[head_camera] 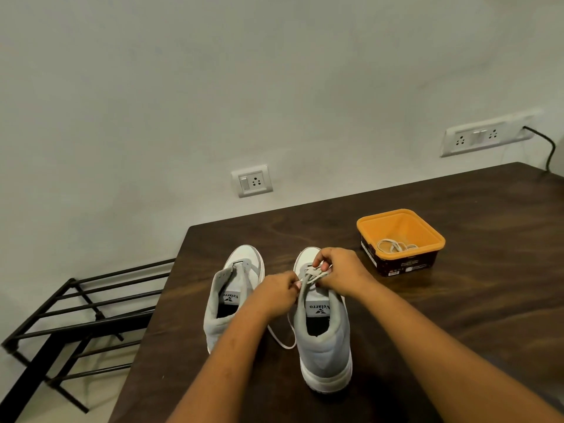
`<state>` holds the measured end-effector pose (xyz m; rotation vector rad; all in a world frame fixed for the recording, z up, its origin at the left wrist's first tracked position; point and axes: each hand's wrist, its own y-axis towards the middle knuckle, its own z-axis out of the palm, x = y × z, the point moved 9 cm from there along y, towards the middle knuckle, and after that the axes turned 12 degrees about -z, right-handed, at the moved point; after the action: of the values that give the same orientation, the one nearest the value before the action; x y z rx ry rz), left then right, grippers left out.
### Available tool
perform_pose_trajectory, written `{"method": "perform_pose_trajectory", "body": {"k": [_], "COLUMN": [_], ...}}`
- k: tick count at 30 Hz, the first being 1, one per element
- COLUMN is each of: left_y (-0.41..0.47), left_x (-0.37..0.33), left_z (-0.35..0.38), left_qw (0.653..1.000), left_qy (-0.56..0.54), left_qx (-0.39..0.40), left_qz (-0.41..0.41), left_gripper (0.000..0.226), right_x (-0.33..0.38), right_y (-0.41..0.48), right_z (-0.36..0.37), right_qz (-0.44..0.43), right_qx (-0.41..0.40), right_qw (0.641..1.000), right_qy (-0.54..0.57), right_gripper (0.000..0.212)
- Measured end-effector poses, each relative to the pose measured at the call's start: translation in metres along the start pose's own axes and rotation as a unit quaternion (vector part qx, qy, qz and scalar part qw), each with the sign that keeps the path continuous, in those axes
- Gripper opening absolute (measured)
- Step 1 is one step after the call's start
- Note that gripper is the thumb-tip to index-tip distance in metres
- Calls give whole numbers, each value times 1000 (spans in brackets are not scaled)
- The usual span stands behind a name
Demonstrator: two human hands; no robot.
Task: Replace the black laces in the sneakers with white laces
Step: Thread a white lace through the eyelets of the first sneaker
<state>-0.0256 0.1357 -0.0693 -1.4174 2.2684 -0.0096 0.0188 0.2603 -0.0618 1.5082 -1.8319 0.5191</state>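
Toes pointing away, the right sneaker (326,346) is standing on the table (457,315) beside the left sneaker (221,288), directly under both hands. The left hand (279,290) is pinching the white lace (306,279) at the eyelets' left side, the right hand (338,270) pinching it just ahead, over the tongue. Labels on both sneakers are reading "Velarro"; a spare lace (393,246) is lying in the orange tub (399,212).

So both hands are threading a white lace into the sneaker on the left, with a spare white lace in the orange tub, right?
Not quite. The head view shows the left hand and right hand pinching the white lace on the sneaker on the right; the sneaker on the left stands untouched. The spare white lace does lie in the orange tub.
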Motion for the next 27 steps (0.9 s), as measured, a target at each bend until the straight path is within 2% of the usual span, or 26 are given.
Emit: {"method": "perform_pose_trajectory", "body": {"k": [2,4,7,9,11,14,16,18,20,22,23,25,27], "left_y": [-2,-4,-1,1,1,-12,-21,-20,-10,0,2,4,5], "left_x": [-2,1,19,25,27,29,32,33,33,30,30,27,24], "left_z": [0,-12,-31,-32,-21,11,19,16,6,-3,-1,13,25], "left_qw": [1000,998,994,992,989,963,954,958,975,987,985,973,966], "left_qy": [-15,-37,-90,-108,-144,-155,-134,-143,-151,-140,-158,-207,-220], "left_qx": [11,-12,-64,-62,16,211,254,224,133,33,19,60,109], "left_qz": [24,42,21,1,-25,-63,-83,-105,-94,-68,-68,-80,-80], "left_gripper": [20,21,25,27,30,35,33,37,42,33,23,8,12], "right_x": [-2,-7,-13,-14,-15,-18,-18,-18,-16,-16,-16,-14,-11], "right_y": [0,0,1,1,1,0,0,1,1,0,0,-1,-1], "right_z": [0,1,3,3,2,1,0,0,1,1,1,1,0], "right_qz": [8,23,43,48,52,61,68,71,72,72,72,65,53], "right_qx": [-4,-11,-28,-42,-56,-66,-64,-60,-54,-47,-42,-24,-2], "right_qw": [1000,1000,999,998,997,996,995,995,996,996,996,998,998], "right_qy": [1,6,4,-9,-21,-24,-26,-22,-16,-12,-9,8,34], "right_gripper": [33,34,33,31,31,33,33,33,33,32,31,30,29]}}
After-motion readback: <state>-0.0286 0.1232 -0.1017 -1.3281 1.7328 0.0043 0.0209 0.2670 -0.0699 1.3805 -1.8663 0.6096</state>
